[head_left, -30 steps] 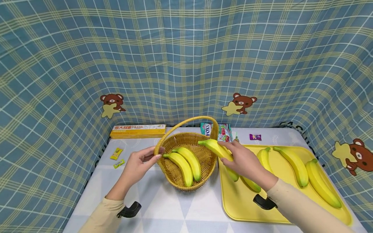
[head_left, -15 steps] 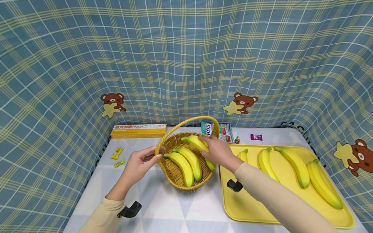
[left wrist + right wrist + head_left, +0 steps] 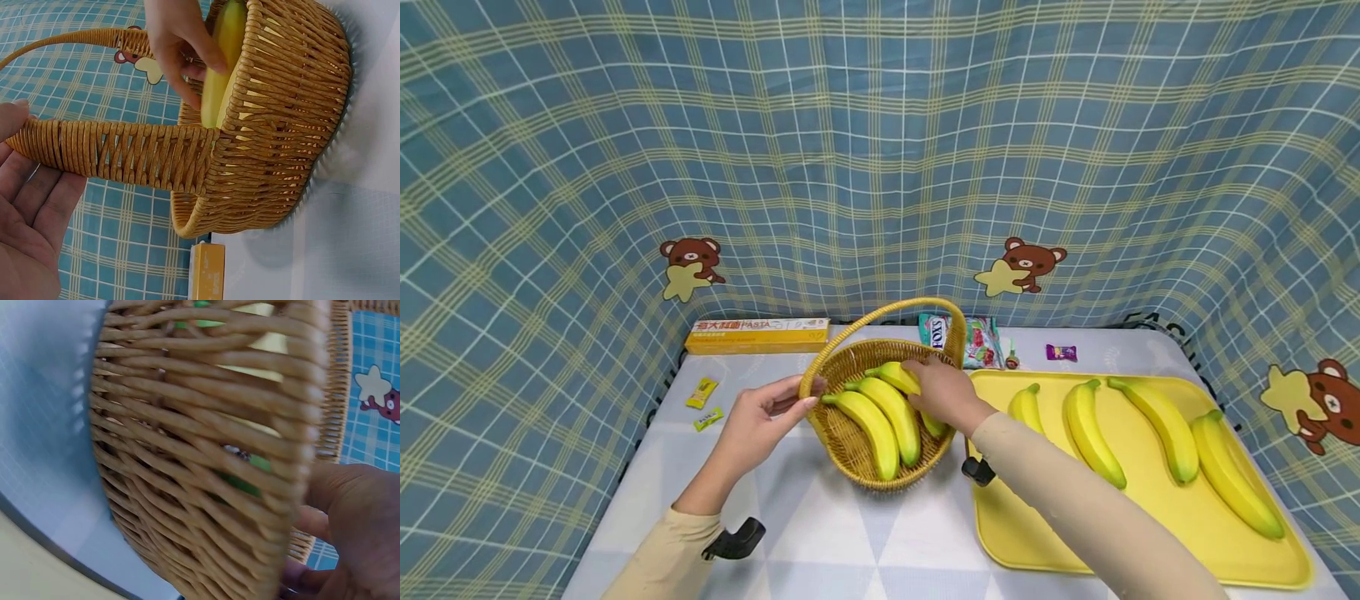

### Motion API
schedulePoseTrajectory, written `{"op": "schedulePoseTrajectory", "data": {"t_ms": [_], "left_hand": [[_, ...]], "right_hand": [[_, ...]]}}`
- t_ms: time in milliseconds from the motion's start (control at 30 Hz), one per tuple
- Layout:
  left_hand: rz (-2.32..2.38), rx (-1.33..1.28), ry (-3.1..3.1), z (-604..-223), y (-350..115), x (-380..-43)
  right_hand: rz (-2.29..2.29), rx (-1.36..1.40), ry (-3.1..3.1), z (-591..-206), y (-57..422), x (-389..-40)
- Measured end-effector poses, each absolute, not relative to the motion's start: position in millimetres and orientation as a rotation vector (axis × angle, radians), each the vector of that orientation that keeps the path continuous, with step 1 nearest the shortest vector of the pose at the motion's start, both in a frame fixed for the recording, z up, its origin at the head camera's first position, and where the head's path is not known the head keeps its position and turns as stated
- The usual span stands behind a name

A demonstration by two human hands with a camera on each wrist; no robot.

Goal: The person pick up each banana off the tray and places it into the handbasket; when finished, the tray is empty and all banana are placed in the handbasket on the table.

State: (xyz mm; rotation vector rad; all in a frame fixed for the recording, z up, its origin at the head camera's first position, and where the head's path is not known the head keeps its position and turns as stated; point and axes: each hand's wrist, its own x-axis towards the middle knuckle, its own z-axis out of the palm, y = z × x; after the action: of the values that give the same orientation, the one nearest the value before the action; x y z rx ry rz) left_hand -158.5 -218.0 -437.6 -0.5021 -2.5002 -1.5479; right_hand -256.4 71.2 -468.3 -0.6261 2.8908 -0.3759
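A wicker basket [image 3: 287, 94] with a tall hooped handle [image 3: 880, 312] stands at the middle of the table, holding yellow bananas. My left hand [image 3: 762, 429] pinches the left side of the handle low down, thumb in front and fingers behind. Inside the basket, my right hand [image 3: 950, 390] grips a banana [image 3: 891, 374] at its right side, the hand covering its middle. To the left of that one lie two more bananas, a middle banana [image 3: 891, 412] and an outer banana [image 3: 867, 432], side by side. In the right wrist view the basket's weave hides most of what the hand holds.
A yellow tray [image 3: 1037, 542] with several bananas [image 3: 1157, 425] is at the right. Behind the basket lie a candy bag [image 3: 981, 342] and a purple sweet [image 3: 1061, 353]. A pasta box [image 3: 756, 337] and two small wrapped sweets [image 3: 702, 393] sit at the left.
My right hand has carried the banana left from over the tray's edge and lowered it into the basket beside the other two. The left hand has stayed on the handle.
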Motion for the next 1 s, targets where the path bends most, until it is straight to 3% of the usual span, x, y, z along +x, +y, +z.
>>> {"op": "schedulePoseTrajectory", "data": {"t_ms": [667, 1000], "left_hand": [[-1.561, -0.522, -2.49, -437.6, -217.2, -159.7], [-1.545, -0.5, -2.499, -436.2, -217.5, -158.3]], "right_hand": [[-0.377, -0.645, 2.81, -472.3, 70.6, -257.7], [-0.599, -0.692, 2.869, -452.4, 87.8, -246.9]]}}
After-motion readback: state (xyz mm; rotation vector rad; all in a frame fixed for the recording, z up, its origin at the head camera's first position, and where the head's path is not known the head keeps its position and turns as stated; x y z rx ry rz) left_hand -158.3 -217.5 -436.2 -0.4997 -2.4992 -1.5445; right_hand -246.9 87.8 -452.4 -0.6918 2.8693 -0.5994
